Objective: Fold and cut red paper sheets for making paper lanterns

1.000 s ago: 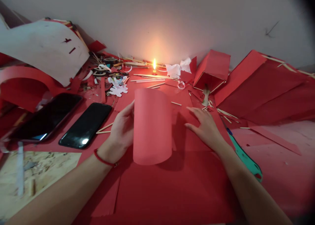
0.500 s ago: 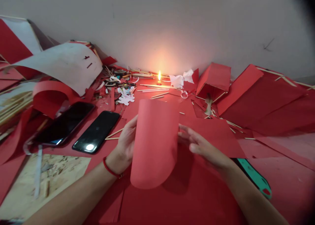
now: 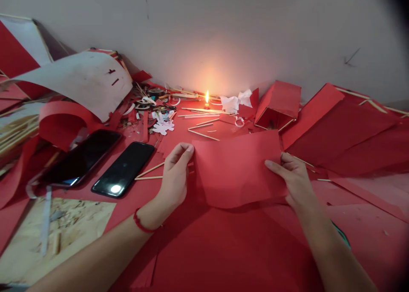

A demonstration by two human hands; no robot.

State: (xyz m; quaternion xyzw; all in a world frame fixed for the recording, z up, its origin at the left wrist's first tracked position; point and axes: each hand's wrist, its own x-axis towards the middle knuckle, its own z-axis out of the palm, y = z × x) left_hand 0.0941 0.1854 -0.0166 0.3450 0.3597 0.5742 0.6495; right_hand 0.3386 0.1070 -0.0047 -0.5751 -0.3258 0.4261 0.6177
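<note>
Red sheet: between my two hands, over the middle of the worktop [image 3: 370, 232], bent in a shallow curve; this red sheet [image 3: 238, 173] has its lower edge bowing toward me.
My left hand: thumb and forefinger pressed together on the sheet's upper left edge; the left hand [image 3: 174, 173] wears a red cord bracelet [image 3: 140, 224] at the wrist.
My right hand: clamped on the sheet's right side, thumb flat on the face I see, the other fingers of my right hand [image 3: 295, 179] partly hidden behind it.
Flame: a small lit candle [image 3: 207, 106] near the far edge, before the wall [image 3: 271, 32].
Sticks: thin pale sticks [image 3: 204, 134] between candle and sheet, more beside my left hand.
White scraps: a cutout [image 3: 163, 126] left of the candle, crumpled white paper [image 3: 236, 102] to its right.
Far right corner: an open-ended red box [image 3: 281, 102] and, beside it, a larger red paper form [image 3: 345, 130] edged with sticks.
Phones: a black phone [image 3: 123, 168] left of my left hand, a second phone [image 3: 83, 158] further left, both lying flat.
Left side: a curved white sheet [image 3: 79, 81] behind a looped red strip [image 3: 62, 117].
Near left corner: a pale board [image 3: 83, 224] strewn with bits.
Under my right forearm: a green thing [image 3: 342, 234], mostly hidden.
</note>
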